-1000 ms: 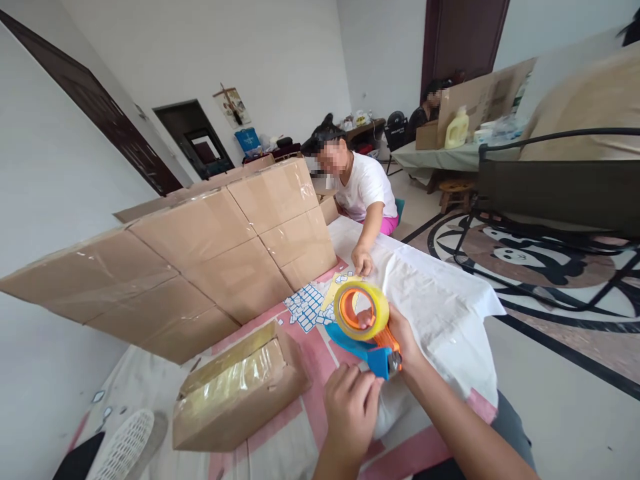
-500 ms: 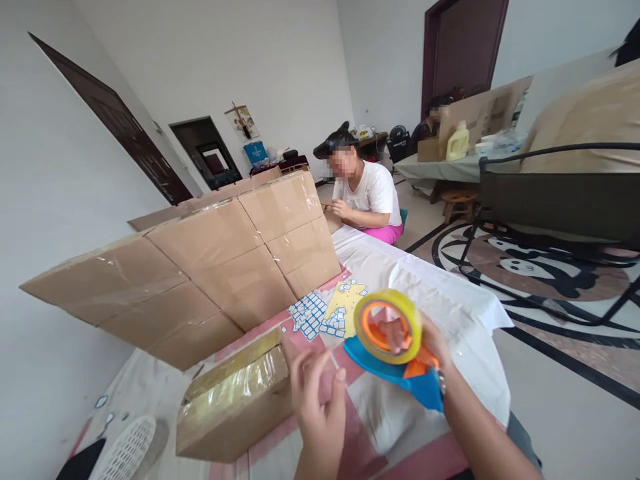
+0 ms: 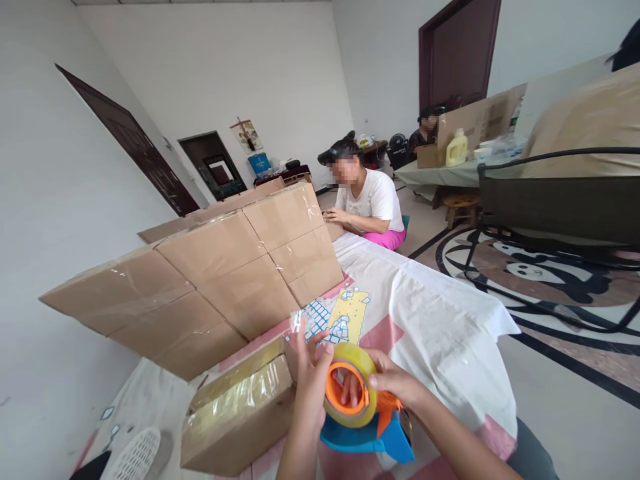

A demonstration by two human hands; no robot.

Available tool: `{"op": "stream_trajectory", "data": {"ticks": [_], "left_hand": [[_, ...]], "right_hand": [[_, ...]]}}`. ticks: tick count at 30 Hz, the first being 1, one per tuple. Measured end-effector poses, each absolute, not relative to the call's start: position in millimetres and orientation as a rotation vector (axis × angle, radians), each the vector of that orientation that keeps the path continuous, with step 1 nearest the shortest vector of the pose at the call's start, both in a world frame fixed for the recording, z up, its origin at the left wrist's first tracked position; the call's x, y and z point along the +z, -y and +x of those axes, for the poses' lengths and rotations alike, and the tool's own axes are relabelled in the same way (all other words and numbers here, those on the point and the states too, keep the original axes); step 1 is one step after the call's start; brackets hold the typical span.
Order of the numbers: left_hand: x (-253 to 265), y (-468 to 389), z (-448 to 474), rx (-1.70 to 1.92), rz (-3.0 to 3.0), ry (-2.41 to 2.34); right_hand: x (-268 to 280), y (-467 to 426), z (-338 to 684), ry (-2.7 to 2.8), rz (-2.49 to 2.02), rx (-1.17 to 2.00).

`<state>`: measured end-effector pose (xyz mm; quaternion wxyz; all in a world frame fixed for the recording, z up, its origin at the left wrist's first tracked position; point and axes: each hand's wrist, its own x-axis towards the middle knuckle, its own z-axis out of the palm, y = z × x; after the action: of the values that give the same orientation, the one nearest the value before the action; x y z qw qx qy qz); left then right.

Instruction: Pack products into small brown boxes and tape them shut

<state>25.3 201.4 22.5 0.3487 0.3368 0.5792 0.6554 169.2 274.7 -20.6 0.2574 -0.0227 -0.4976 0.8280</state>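
Note:
My right hand grips a blue and orange tape dispenser that carries a roll of clear yellowish tape. Fingers show through the roll's orange core. My left hand is beside the roll, its fingers spread and its thumb at the roll's left edge. Just left of that hand lies a small cardboard box with shiny tape over its top. All this is above a pink and white cloth with a printed pattern.
Large taped cardboard boxes stand in a row behind the small box. Across the cloth, a person in a white shirt sits with hands at the far box end. A dark-framed chair is at right. A white perforated shoe shows bottom left.
My right hand has brought the tape dispenser left and down, toward me. The roll now meets my left hand, which was apart from it before. The view has tilted slightly.

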Motion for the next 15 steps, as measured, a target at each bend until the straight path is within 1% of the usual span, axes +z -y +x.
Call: {"op": "stream_trajectory", "data": {"ticks": [8,11,13,15], "left_hand": [[11.7,-207.9,23.7,1.682,0.896,-1.542],[12.1,-207.2,24.1,1.696,0.899,-1.560],[13.7,-202.9,23.4,1.714,0.974,-1.696],[14.7,-195.0,23.0,1.713,1.090,-1.891]], "right_hand": [[-19.4,-280.1,171.4,1.381,-0.052,2.254],[-22.1,-287.7,176.6,1.526,-0.103,2.109],[-24.3,-296.7,183.2,1.593,-0.216,1.974],[-27.6,-309.0,191.5,1.590,-0.434,1.805]]}}
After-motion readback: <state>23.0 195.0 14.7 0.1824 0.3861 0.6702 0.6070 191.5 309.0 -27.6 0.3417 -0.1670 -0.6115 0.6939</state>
